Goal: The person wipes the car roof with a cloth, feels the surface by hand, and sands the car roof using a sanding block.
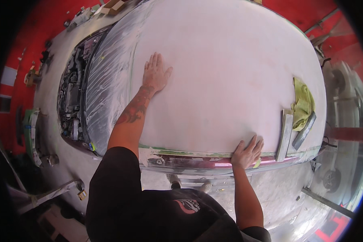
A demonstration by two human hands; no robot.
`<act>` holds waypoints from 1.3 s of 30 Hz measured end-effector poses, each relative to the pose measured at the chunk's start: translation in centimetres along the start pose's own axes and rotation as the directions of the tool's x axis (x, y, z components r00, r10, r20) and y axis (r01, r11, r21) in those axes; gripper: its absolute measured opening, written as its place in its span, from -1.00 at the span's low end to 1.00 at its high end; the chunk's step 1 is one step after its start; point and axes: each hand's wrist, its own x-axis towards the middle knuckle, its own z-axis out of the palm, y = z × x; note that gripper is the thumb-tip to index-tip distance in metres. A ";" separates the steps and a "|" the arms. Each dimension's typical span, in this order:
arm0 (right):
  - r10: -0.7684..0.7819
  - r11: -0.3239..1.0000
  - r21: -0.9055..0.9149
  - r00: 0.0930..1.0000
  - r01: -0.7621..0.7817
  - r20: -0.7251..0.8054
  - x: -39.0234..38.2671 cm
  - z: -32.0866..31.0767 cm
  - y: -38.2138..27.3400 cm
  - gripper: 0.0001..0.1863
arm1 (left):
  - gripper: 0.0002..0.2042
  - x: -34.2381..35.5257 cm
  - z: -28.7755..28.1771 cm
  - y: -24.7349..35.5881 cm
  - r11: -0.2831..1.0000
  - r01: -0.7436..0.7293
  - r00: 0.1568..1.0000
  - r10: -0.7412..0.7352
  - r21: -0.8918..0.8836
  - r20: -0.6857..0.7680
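My left hand (155,73) lies flat on the pale, dusty car roof panel (209,68), fingers slightly apart, near the seam beside the plastic-covered windscreen (109,72). My right hand (247,152) rests on the same panel at its near edge, fingers spread, beside the green tape line (197,153). To the right of my right hand lie a long grey sanding block (283,133), a crumpled yellow-green cloth (301,101) and a second dark grey block (304,131) touching the cloth. Both of my hands hold nothing.
An open engine bay (72,88) is at the left end of the car. A step platform (189,181) with my feet is below the near side. Loose parts (34,133) and a cardboard box (111,7) stand around. Red walls (18,60) and a white vehicle (339,121) border the space.
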 end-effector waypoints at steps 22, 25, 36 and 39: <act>-0.041 0.999 -0.033 0.995 0.038 -0.092 0.6 1.0 0.3 -0.37 | -0.21 -10.6 -0.5 0.7 0.997 -0.011 1.000 0.009 -0.075 -0.024; -0.025 0.999 -0.032 0.998 0.023 -0.063 0.7 0.9 0.2 -0.34 | -0.20 -15.2 -0.9 1.6 0.994 -0.029 1.000 0.030 -0.106 0.010; -0.033 0.999 -0.029 0.991 0.029 -0.126 0.6 1.5 0.7 -0.37 | -0.20 -19.0 0.3 0.3 0.996 -0.078 0.996 0.075 -0.050 -0.056; -0.057 0.998 0.002 0.990 0.057 -0.131 0.6 1.7 0.4 -0.37 | -0.20 -14.2 -0.4 -1.3 0.995 0.012 0.996 -0.021 -0.095 -0.089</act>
